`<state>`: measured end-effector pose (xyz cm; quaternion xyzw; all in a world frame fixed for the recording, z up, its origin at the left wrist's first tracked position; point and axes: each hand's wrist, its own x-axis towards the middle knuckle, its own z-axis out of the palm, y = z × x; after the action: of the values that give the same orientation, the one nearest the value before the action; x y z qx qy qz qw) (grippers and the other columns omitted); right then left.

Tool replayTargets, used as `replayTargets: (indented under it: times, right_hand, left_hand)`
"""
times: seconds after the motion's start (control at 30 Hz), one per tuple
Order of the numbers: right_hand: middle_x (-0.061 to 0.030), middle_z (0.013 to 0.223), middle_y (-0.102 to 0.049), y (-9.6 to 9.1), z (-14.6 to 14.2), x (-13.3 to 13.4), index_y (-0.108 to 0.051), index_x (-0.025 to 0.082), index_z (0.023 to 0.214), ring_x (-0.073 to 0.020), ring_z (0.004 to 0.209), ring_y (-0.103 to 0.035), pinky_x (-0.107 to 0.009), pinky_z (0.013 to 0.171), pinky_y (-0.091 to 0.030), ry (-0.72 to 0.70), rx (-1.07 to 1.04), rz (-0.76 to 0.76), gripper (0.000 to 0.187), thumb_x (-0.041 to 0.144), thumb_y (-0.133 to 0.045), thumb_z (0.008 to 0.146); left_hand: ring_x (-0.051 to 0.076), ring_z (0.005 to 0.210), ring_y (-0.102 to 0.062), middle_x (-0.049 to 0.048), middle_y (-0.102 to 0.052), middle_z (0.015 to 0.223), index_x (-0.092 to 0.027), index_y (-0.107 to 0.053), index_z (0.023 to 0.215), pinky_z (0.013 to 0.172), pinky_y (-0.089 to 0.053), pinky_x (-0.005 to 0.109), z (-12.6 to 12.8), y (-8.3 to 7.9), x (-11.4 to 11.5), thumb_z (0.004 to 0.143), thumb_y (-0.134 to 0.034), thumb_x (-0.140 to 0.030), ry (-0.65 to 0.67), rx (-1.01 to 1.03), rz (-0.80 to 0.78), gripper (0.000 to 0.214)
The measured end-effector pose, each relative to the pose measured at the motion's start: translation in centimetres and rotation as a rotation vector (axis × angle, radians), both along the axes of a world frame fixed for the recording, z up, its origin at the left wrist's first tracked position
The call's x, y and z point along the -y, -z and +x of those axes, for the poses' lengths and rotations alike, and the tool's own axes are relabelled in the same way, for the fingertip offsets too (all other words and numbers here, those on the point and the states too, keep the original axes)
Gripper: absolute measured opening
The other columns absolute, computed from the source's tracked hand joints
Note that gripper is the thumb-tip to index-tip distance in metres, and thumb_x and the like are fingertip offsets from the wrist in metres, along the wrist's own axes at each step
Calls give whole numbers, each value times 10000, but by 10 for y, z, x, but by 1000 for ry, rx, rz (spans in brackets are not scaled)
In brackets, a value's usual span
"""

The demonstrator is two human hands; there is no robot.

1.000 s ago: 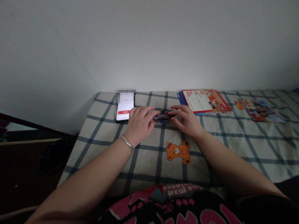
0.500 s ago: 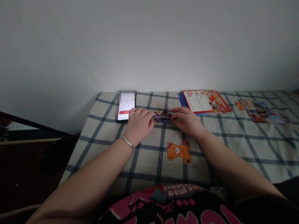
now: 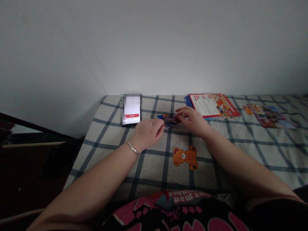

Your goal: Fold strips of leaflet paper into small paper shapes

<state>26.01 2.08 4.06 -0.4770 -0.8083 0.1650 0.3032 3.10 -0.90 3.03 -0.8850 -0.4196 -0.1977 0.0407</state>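
Note:
Between my hands lies a small, dark blue and purple printed sheet (image 3: 169,120), creased and pointed at its near side; whether it is paper or thin card I cannot tell. My left hand (image 3: 148,132) is curled closed, its fingertips pinching the sheet's near left edge. On the other side, my right hand (image 3: 192,121) has thumb and forefinger on the right edge, the other fingers bent above it. My fingers cover parts of both edges.
A lit phone (image 3: 132,110) lies left of the sheet, close to my left hand. Printed cards (image 3: 204,107) are stacked behind my right hand. Farther right lies a colourful picture sheet (image 3: 273,115). A checked cloth (image 3: 154,173) covers the surface, which meets a wall (image 3: 154,48).
My left hand has drawn nearer to me and slightly right, its fingers curling closer together. The sheet looks a little flatter. My right hand stays at its right edge, fingers slightly shifted.

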Motion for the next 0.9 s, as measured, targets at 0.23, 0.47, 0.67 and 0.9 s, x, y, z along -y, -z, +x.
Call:
replayTargets:
  times: [0.23,0.47,0.67,0.9]
  right_hand:
    - [-40,1015,-697,-2,-11,-10,-727,240,807,-197,910,-652,-362,852,-536,-60,189,-63,98,298,-649,819]
    - [-38,912,-705,-14,-19,-28,-734,240,801,-204,855,-640,-355,769,-515,77,270,11,102,244,-633,813]
    - [-112,1001,-646,-16,-33,-72,-769,229,874,-288,1001,-557,-457,868,-484,190,287,103,145,312,-655,842]
    - [-136,939,-607,-17,-59,-117,-786,216,935,-311,991,-520,-457,828,-445,289,314,114,202,311,-627,852]
  left_hand:
    - [202,761,-651,54,-692,861,-178,-651,941,632,-454,322,4,5,2,957,-438,-288,90,-170,-82,241]
    - [221,823,-634,61,-649,899,-184,-624,981,656,-460,325,6,0,0,959,-441,-268,30,-235,-146,203]
    - [246,841,-610,70,-618,906,-181,-574,1042,672,-463,347,11,-3,11,928,-495,-240,-24,-270,-152,152]
    - [251,890,-572,88,-598,942,-171,-563,1067,723,-455,360,11,3,19,917,-507,-252,-72,-227,-146,180]
